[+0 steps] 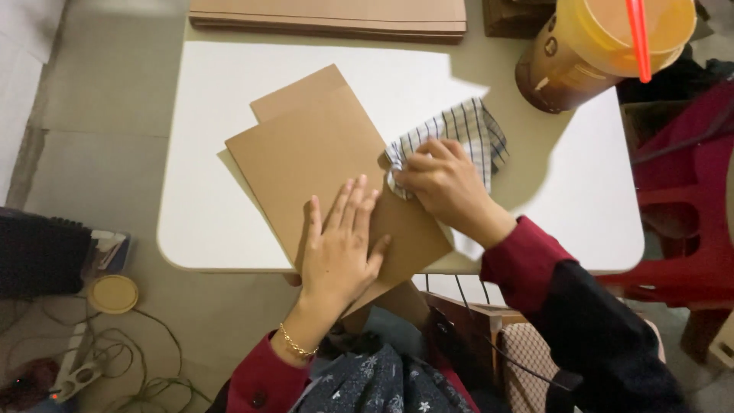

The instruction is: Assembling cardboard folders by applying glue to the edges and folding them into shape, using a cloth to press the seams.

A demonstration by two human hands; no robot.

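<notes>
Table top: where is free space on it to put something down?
The table is bare along its left side, beside the brown sheets, and at the right, below the cup. The middle is crowded: the left hand presses the sheets, and the right hand grips the checked cloth.

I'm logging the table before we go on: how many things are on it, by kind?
Loose brown card sheets: 2, overlapped, left hand flat on the upper one
Stack of brown sheets: 1, at the far edge
Checked cloth: 1, under the right hand
Lidded drink cup with red straw: 1
Total: 5
</notes>
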